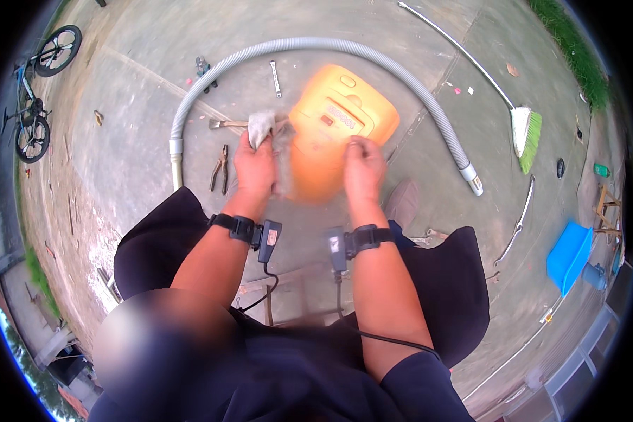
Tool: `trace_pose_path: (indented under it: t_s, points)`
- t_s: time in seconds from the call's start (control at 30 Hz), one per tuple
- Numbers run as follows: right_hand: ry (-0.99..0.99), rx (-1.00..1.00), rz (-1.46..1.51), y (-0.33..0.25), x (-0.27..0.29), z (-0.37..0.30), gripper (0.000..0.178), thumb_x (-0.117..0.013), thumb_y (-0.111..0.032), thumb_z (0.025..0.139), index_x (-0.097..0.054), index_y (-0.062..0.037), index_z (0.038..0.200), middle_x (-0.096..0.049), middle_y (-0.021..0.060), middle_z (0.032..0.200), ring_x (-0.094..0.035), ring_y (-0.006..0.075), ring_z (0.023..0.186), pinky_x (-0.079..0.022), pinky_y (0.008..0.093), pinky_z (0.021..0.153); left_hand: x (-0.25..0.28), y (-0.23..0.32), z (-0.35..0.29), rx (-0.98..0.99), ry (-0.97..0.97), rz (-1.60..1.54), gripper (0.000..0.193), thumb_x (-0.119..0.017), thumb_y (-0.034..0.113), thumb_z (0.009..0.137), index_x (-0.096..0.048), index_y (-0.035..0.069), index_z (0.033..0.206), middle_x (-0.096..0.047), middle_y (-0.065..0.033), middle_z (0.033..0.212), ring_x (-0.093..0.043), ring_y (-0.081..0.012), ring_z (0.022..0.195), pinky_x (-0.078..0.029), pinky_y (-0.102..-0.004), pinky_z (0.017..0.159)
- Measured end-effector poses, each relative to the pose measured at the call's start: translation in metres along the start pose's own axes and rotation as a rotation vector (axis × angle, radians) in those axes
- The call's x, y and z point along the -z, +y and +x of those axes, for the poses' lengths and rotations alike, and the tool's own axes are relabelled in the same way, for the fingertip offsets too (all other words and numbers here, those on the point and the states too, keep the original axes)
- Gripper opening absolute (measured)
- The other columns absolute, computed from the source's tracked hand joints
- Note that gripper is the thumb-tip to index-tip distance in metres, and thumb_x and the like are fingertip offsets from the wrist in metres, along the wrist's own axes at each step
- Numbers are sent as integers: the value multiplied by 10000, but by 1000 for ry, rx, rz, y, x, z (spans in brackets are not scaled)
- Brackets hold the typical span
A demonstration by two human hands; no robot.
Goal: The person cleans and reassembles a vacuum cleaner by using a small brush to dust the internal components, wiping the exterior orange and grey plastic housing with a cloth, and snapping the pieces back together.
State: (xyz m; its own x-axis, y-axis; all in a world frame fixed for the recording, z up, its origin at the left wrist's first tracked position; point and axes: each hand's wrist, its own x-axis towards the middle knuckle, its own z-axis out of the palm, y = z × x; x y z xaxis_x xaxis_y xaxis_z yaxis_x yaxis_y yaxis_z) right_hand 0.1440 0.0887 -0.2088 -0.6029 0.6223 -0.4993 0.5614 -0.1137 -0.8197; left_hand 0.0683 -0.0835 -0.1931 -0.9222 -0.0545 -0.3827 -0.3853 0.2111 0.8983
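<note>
Orange casing (330,135), one rag (261,126), two hands (364,169)

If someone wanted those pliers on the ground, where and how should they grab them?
Probably by the handles, from the picture's lower side: the pliers lie with handles spread that way, head pointing away. The left hand is nearer, but holds a grey cloth.

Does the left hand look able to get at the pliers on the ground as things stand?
Probably yes: the pliers lie just left of the left hand, with nothing visible between them, though it would likely need to release the grey cloth first.
</note>
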Motion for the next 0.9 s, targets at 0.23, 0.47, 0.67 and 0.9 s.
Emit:
trace_pose_path:
  t_s: [0.23, 0.47, 0.67, 0.9]
  points:
    - [370, 398, -486, 11, -15, 76, 620, -544, -293, 1006, -377, 11, 1519, -234, 298, 1611, -267, 438, 1486, -266, 496, 1207, -23, -37, 26, -761, -116, 797, 527, -674, 318, 951, -592, -22, 1345, -538, -282, 1416, -530, -387, 1317, -428, -458, 1095]
    - [315, 377, -498, 15, -30, 68, 656, -500, -289, 1026, -295, 32, 1560, -129, 327, 1633, -192, 478, 1511, -230, 526, 1217, -114, 18, 112, -952, -466, 698, 499, -581, 323, 1009, -578, -44, 1346, -509, -266, 1452, -459, -469, 1353, -376, -508, 1142]
    - [329, 387, -489, 15, -25, 70, 654, -481, -314, 1029, -308, 42, 1549, -158, 344, 1618, -231, 508, 1486, -255, 535, 1204, -42, -49, 122, 61, -386, 492, 572, -499, 381, 1052, -546, -84, 1382, -507, -255, 1490, -486, -412, 1375, -363, -397, 1164]
    - [340, 422, -520, 12, -31, 69, 648, -477, -301, 1022, -316, 58, 1537, -185, 363, 1601, -250, 522, 1473, -253, 537, 1203, -78, -30, 145, -253, -429, 397, 576, -421, 377, 1068, -508, -62, 1431, -428, -280, 1542, -389, -397, 1453, -297, -419, 1215]
